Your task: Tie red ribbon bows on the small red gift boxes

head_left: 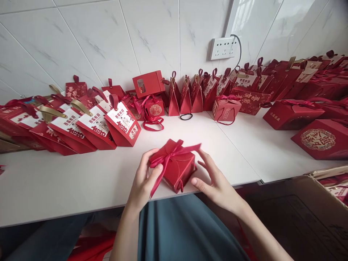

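A red gift box sits near the front edge of the white table, turned at an angle. A crimson ribbon is tied in a knot across its top, with one tail pointing right and another hanging at the front left. Twisted red cord shows on the box's right side. My left hand grips the box's left side, its thumb by the hanging tail. To the right of the box, my right hand has its fingers apart. Its fingertips are close to the right ribbon tail; whether they touch it I cannot tell.
Red boxes with white cards stand at the left. Narrow triangular boxes and a small corded box line the wall. Larger boxes crowd the right. A black ring lies behind; a cardboard carton is below right.
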`<state>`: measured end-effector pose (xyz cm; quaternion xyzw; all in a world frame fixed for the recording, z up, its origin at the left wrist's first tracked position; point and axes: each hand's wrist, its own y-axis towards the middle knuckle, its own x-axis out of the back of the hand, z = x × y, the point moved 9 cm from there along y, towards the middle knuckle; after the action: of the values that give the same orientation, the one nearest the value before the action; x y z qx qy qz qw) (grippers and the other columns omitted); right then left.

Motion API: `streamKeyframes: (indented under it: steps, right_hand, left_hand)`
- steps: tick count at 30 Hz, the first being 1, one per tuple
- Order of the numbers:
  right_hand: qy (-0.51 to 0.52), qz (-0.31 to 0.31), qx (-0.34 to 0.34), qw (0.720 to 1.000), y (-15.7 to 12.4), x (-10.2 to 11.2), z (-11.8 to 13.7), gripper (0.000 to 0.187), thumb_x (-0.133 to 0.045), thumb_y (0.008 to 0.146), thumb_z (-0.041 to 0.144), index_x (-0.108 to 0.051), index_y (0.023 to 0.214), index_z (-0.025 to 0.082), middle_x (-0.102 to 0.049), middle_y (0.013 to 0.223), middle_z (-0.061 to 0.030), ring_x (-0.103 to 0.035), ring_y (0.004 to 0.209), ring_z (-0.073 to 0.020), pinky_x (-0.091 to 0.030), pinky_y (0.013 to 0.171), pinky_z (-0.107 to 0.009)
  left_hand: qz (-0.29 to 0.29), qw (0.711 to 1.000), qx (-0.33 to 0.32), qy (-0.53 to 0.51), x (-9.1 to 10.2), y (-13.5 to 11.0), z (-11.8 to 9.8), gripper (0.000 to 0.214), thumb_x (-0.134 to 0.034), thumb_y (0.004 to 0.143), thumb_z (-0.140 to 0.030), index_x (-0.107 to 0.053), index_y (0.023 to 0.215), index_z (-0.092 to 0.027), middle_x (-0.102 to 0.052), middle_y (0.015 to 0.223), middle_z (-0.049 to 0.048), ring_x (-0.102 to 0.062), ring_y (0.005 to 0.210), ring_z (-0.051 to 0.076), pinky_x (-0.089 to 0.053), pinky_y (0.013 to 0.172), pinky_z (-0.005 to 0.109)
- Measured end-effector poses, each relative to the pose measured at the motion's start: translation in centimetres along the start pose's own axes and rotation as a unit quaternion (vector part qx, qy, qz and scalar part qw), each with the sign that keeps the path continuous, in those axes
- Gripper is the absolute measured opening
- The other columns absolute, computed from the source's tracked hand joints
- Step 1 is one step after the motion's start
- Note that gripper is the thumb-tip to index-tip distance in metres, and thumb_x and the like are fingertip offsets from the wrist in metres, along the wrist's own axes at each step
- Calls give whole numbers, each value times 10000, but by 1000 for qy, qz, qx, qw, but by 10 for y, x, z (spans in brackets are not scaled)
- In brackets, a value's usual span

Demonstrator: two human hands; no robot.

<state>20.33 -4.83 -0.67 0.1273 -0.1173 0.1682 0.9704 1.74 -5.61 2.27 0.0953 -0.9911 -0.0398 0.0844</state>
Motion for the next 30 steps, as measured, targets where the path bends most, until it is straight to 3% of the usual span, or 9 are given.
streamKeyframes:
  steps: [3,6,7,9,11,13,20,23,30]
  right_hand:
    - [7,10,10,1000,-4,3,-2,1034,-721,739,505,-69,1505,268,-118,1557,-141,-170,1428,-314,-244,1134,-525]
    - [32,65,19,997,-9,1,1,1126,-774,702,435,7,1501,292,-158,1544,-156,-250,1401,-314,-298,1104,-520]
    - [30,72,20,997,-10,1,3,1120,-774,709,404,15,1498,300,-181,1534,-156,-282,1388,-309,-314,1096,-514]
    - [14,64,24,998,-11,3,5,1103,-775,710,379,-3,1493,307,-205,1518,-152,-307,1374,-306,-331,1088,-501]
    - [2,49,29,998,-11,5,7,1099,-785,692,396,-33,1489,307,-198,1509,-151,-298,1376,-316,-348,1081,-488]
    - [-8,39,30,999,-11,5,7,1095,-790,679,418,-57,1485,300,-206,1498,-153,-289,1378,-325,-352,1082,-482]
    - [-41,27,39,998,-12,3,8,1062,-772,701,421,-51,1472,304,-234,1461,-159,-296,1367,-349,-381,1063,-503]
    - [-43,31,38,998,-12,2,8,1044,-763,714,417,-41,1461,317,-194,1474,-158,-295,1368,-347,-414,1041,-483]
    - [-53,24,52,997,-12,4,11,1032,-765,717,402,-53,1460,320,-211,1471,-150,-304,1369,-332,-377,1072,-480]
  left_hand:
    - [158,987,24,-32,-21,10,1,427,-586,777,-402,-582,1159,-211,-690,967,71,-657,867,236,-518,778,328]
    - [271,962,23,-11,-39,10,-2,410,-574,801,-379,-596,1187,-242,-644,1170,99,-628,1023,267,-520,819,336]
    - [255,967,9,7,-37,12,-4,405,-576,804,-384,-601,1187,-254,-610,1239,92,-593,1101,271,-505,865,338]
    - [144,989,-25,37,-20,15,-12,385,-572,802,-428,-626,1140,-253,-601,1248,79,-549,1159,268,-475,912,338]
    - [28,997,-37,60,0,7,-18,373,-540,803,-494,-649,1035,-223,-650,1091,81,-591,1038,251,-482,851,331]
    - [-15,994,-42,99,9,-6,-22,357,-525,803,-518,-640,931,-205,-649,940,64,-602,884,217,-483,762,308]
    - [1,972,-48,228,6,-28,-28,222,-612,787,-418,-616,730,-204,-620,673,7,-567,633,145,-462,586,237]
    - [-4,984,7,177,4,-32,-24,266,-613,781,-446,-602,697,-194,-560,551,-14,-510,511,119,-425,494,224]
    - [45,984,170,22,-16,-59,-21,288,-638,752,-457,-615,937,-237,-460,432,-79,-339,321,61,-269,333,178]
